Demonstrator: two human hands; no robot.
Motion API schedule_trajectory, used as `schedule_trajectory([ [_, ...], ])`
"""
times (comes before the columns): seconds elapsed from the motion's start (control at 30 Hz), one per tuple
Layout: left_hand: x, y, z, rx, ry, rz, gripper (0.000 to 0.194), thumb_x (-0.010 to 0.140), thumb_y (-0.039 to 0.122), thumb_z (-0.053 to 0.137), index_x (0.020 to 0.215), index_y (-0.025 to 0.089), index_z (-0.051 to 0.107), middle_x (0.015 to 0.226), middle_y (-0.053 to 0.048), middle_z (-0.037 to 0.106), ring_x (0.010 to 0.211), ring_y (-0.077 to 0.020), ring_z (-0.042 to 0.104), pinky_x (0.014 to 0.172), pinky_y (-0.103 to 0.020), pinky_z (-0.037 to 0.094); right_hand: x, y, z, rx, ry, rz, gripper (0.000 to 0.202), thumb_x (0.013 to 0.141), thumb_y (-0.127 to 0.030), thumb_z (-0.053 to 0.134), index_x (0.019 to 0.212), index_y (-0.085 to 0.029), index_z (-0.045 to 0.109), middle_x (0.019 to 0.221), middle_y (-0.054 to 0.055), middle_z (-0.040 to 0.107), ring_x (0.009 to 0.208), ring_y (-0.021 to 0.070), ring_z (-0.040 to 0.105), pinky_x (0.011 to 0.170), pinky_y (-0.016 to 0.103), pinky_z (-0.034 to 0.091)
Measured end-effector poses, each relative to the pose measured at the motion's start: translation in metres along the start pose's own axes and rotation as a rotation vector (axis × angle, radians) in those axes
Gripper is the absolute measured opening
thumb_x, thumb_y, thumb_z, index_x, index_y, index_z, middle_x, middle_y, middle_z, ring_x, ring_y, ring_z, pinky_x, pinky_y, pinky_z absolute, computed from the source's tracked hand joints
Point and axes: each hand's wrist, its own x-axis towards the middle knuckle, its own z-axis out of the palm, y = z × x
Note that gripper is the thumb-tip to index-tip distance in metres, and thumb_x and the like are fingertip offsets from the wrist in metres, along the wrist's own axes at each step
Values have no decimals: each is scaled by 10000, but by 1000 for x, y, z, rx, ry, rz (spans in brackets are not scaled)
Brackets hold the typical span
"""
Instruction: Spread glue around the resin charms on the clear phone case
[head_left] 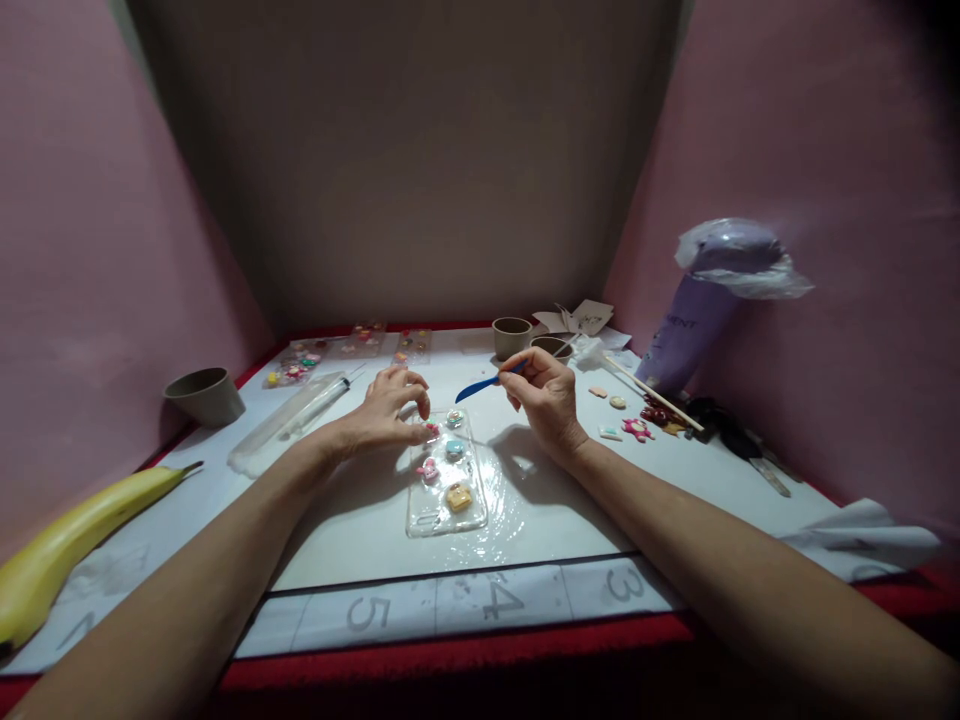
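Observation:
A clear phone case (447, 522) lies on the white board in front of me, with several small charms on it. Among them are a yellow bear-like charm (458, 497), a pink rabbit-like charm (427, 470) and a light blue charm (454, 447). My left hand (386, 408) reaches over the case's upper left corner, fingers bent and apart, thumb tip close to a small red-pink charm (432, 428); whether it touches is unclear. My right hand (549, 400) pinches a blue plastic knife (480, 385), its blade pointing left above the case's far end.
A banana (97, 515) and a grey cup (205, 397) stand at the left, near a plastic-wrapped tool (292, 420). Decorated cases (412, 346) and another cup (512, 338) are at the back. Loose charms (637, 430), a wooden stick (652, 392) and a purple tumbler (690, 330) sit right.

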Motion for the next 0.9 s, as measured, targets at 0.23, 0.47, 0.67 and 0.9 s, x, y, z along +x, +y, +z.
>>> schedule_trajectory([
  [0.23, 0, 1, 0, -2, -15, 8, 345, 713, 535, 630, 806, 206, 586, 1222, -62, 470, 1292, -324, 247, 1099, -533, 211, 0, -2, 0, 29, -4, 9, 49, 696, -179, 631, 699, -192, 584, 562, -47, 506, 494, 83, 410, 448, 236, 303],
  [0.47, -1, 1, 0, 2, -7, 2, 351, 715, 545, 629, 816, 210, 599, 1226, -64, 477, 1288, -327, 258, 1100, -542, 217, 0, -1, 1, 13, -2, 8, 44, 697, -185, 629, 697, -193, 586, 566, -44, 506, 499, 85, 410, 446, 238, 306],
  [0.67, -2, 3, 0, -2, -5, 9, 344, 722, 536, 625, 813, 206, 602, 1207, -69, 483, 1279, -313, 277, 1102, -521, 232, 0, 0, 0, 24, -7, -1, 47, 703, -173, 629, 702, -191, 586, 560, -49, 499, 491, 82, 401, 447, 238, 296],
  [0.9, -1, 2, 1, 3, -20, 8, 335, 728, 527, 625, 821, 206, 597, 1202, -69, 481, 1272, -304, 280, 1098, -516, 235, -1, 0, 0, 2, -5, 1, 44, 705, -178, 627, 707, -194, 586, 566, -43, 519, 494, 85, 406, 445, 236, 304],
])
